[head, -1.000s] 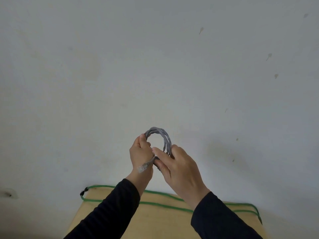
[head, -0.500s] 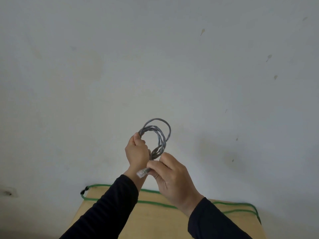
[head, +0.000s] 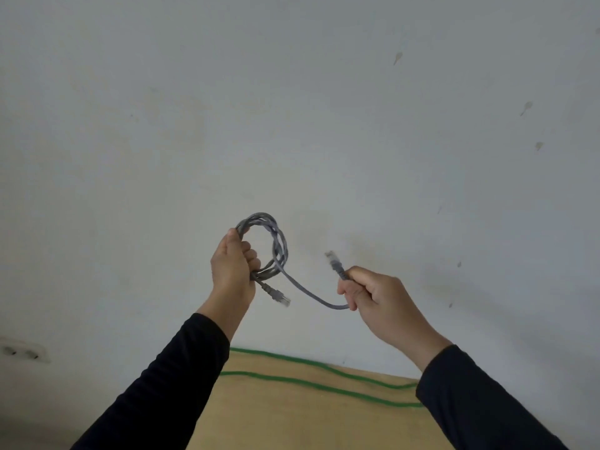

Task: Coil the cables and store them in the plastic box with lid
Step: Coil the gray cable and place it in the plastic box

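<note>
The gray cable [head: 279, 251] is hanging in the air in front of a pale wall [head: 292, 108], well above the tabletop [head: 308, 417], and it is reading as a light, thin network lead: soft enough to bend into small loops, yet springy enough that those loops are looking ready to open again if the grip slackens. The left hand [head: 232, 271] is wrapping its fingers shut around the left side of the coil, pinning several turns together, with one clear plug [head: 281, 297] sticking out just below that hand. From the bottom of the coil a single free strand is sagging to the right and curving up into the right hand [head: 373, 293], which is closing in a fist around the cable just behind the other plug [head: 334, 259]; that plug is pointing up and away from the coil. Judging by how it sags, the cable is weighing almost nothing, so the risk is not dropping it but letting the turns slip apart. The jacket is looking smooth, so a firm pinch across all the turns at one point, as the left hand is giving, seems the sound place to hold, while the free tail is best taken on the jacket just behind the plug, not by the brittle clear plug itself. Below the coil, a green cable [head: 308, 386] is lying in two lines across the tabletop, apart from both hands. The plastic box is not showing in this view.
</note>
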`<state>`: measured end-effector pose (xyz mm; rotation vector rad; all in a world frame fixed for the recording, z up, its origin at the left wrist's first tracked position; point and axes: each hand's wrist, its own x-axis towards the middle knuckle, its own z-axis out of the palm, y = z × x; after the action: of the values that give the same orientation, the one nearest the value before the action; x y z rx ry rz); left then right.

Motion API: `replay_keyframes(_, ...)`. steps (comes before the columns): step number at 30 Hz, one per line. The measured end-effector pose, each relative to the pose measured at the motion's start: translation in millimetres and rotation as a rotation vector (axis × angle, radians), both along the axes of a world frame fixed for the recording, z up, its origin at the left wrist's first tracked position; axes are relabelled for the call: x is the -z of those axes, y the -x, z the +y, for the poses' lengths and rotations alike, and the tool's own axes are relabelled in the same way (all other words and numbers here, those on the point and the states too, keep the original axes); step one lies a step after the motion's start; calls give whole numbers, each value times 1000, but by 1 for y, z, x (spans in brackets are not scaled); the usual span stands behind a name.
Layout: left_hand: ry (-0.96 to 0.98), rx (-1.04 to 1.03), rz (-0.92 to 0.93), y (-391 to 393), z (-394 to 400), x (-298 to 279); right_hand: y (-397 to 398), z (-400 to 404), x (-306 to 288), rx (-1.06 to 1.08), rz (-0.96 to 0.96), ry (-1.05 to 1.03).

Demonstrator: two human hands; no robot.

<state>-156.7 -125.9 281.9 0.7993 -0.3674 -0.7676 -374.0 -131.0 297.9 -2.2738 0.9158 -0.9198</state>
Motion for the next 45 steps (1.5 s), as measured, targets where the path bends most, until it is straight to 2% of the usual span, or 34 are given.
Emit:
replay_keyframes(4, 60, 207, -89, 29, 6, -8, -7, -20, -5, 103, 316, 65)
replay_keyframes(6, 58, 246, -125, 42, 6, -7, -15, -19, -10, 71, 369, 101)
replay_keyframes(11, 1, 286, -172, 61, 3, 0, -25, -9, -16, -3, 215, 149)
replay_keyframes(15, 5, 290, -159, 75, 4, -3, -31, -9, -10, 1, -67, -55)
replay_keyframes(18, -26, 216, -248, 73, -1, -1, -29, -9, -8, -22, -168, -139)
replay_keyframes(22, -96, 91, -370, 70, -5, 8, -28, -5, -4, -48, -266, -139)
replay_keyframes(26, -142, -40, -638, 67, -4, 14, -30, -3, -1, -91, -294, -151)
replay_keyframes(28, -141, -64, -743, 69, -1, 17, -32, -2, -1, -44, -277, -94)
replay_keyframes(31, -146, -71, -812, 77, 3, 22, -37, -3, -1, 115, -278, 39)
replay_keyframes(34, -145, -84, -849, 82, 6, 26, -41, -4, 1, 175, -302, 104)
replay_keyframes(37, -156, -67, -802, 78, 3, 30, -44, -6, 5, 274, -305, 198)
replay_keyframes(40, -227, -77, -578, 67, -4, 30, -42, -7, 5, 333, -315, 248)
replay_keyframes(43, -275, -104, -355, 52, -9, 25, -40, 1, -2, 165, -346, 138)
replay_keyframes(45, -265, -115, -313, 45, -11, 21, -41, 6, -7, 81, -328, -8)
